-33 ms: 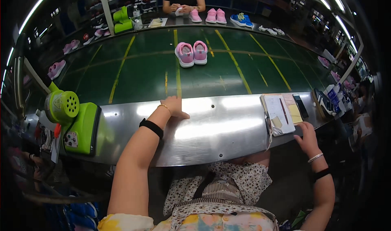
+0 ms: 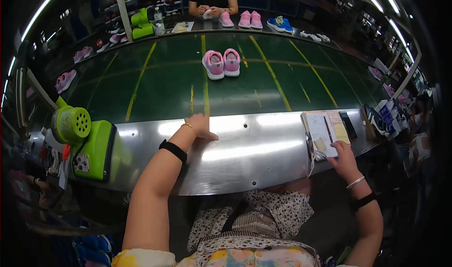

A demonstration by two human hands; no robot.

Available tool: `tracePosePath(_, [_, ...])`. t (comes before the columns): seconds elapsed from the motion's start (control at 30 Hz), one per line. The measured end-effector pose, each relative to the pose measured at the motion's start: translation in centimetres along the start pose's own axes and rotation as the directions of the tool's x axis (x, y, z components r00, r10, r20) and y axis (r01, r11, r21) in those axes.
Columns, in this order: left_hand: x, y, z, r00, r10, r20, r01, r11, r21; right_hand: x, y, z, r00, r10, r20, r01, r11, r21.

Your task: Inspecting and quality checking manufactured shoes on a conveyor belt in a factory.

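My left hand lies on the metal table at its far edge, beside the green belt. Its thumb points right, apart from the fingers, and it holds nothing. At the right, my right hand rests on the near right corner of an open notebook, fingers stretched and thumb apart. A dark pen lies across the page, just beyond those fingers. Small pale pieces sit at the notebook's lower left. Ahead on the belt stands a pair of pink shoes, heels toward me.
A green machine stands at the table's left end. A dark phone lies right of the notebook, with a dark shoe beyond. Across the green belt, a person handles something white near pink shoes and a blue shoe.
My right hand has moved left and onto the notebook's corner from the table's near edge. My left hand keeps its place, and the pink shoes stay put.
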State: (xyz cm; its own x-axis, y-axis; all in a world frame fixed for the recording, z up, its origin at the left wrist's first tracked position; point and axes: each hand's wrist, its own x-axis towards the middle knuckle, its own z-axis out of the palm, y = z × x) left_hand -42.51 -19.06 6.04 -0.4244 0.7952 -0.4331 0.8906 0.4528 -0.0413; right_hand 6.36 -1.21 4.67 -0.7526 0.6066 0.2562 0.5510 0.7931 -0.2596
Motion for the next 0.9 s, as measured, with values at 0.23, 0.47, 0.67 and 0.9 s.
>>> tracePosePath(0.23, [1.3,-0.7,-1.8,0.985,0.061,0.163,-0.07,0.996,0.051,13.2,-9.7,7.3,0.865,-0.158,0.476,0.108,0.986,0.13])
tracePosePath(0.47, [8.8,-2.5,-6.7,0.996,-0.023,0.09,0.017,0.998,0.057,19.1,-8.2,10.3,0.652,-0.033,0.758,0.064,0.998,-0.012])
tracePosePath(0.67, [17.0,-1.0,-9.1,0.843,-0.042,-0.537,0.163,0.97,0.18,20.2,-8.4,11.1,0.565,-0.083,0.821,0.137,0.991,0.005])
tracePosePath(0.9, [24.8,0.5,-11.0,0.934,-0.164,-0.317,0.138,0.985,-0.1,19.9,-8.3,11.0,0.615,-0.158,0.773,0.147,0.986,0.085])
